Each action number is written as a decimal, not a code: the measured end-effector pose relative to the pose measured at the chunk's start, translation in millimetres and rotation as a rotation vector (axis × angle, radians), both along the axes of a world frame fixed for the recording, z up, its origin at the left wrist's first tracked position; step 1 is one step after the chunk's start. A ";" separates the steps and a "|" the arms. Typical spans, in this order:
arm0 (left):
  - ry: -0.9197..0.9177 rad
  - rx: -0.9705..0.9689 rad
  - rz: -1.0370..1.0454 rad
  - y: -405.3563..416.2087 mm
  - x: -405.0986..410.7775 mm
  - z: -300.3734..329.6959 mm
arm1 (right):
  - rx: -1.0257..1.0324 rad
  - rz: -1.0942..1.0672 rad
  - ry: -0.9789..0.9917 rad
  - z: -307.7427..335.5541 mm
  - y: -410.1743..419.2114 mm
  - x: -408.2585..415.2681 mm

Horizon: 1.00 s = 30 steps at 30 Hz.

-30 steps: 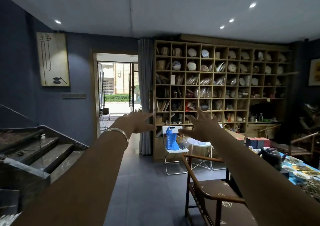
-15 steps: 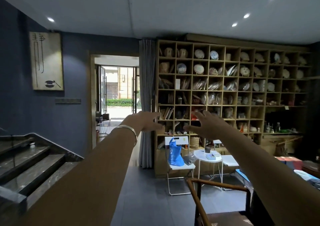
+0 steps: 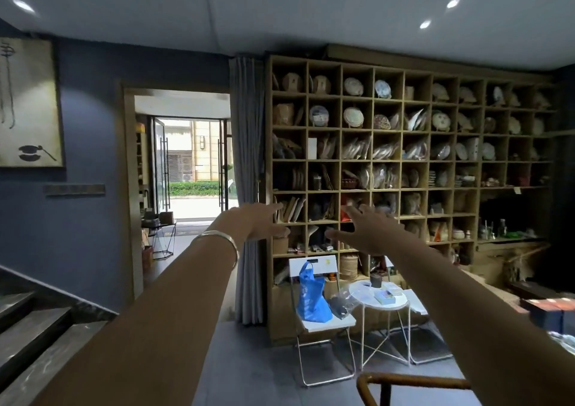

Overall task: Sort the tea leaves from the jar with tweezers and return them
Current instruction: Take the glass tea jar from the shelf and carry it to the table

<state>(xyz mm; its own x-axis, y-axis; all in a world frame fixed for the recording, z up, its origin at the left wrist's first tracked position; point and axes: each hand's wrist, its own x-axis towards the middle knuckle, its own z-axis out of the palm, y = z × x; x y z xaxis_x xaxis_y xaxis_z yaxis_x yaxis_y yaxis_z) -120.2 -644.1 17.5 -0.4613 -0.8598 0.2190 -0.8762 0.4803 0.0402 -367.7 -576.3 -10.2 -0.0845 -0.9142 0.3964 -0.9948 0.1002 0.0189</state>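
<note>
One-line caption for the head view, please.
Both arms stretched forward, left hand and right hand open and empty, before a wooden cubby shelf; no jar or tweezers in view.

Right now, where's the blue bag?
In the head view, the blue bag sits on a white folding chair right of centre, before the wooden shelf wall and left of the round white table.

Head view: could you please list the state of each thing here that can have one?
left hand: open, held out in the air, holding nothing
right hand: open, fingers spread, holding nothing
bracelet: worn on the left wrist
glass doors: open to the street
curtain: gathered beside the shelves
blue bag: upright on the white chair
ceiling spotlights: lit
</note>
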 end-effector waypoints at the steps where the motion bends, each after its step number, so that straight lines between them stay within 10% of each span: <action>1: 0.000 0.000 -0.012 -24.7 -2.0 3.1 | 0.005 -0.005 -0.004 1.6 -23.2 -0.2; 30: -0.026 -0.072 -0.124 -611.5 -209.7 -2.3 | 0.045 -0.036 -0.011 0.4 -600.4 -202.9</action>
<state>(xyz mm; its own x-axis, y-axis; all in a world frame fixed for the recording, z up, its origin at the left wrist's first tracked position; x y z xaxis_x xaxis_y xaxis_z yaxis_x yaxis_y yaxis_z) -329.9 -1255.6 15.3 -0.5695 -0.7783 0.2644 -0.8100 0.5860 -0.0197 -570.6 -1176.7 -9.8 -0.1220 -0.9275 0.3533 -0.9907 0.1353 0.0130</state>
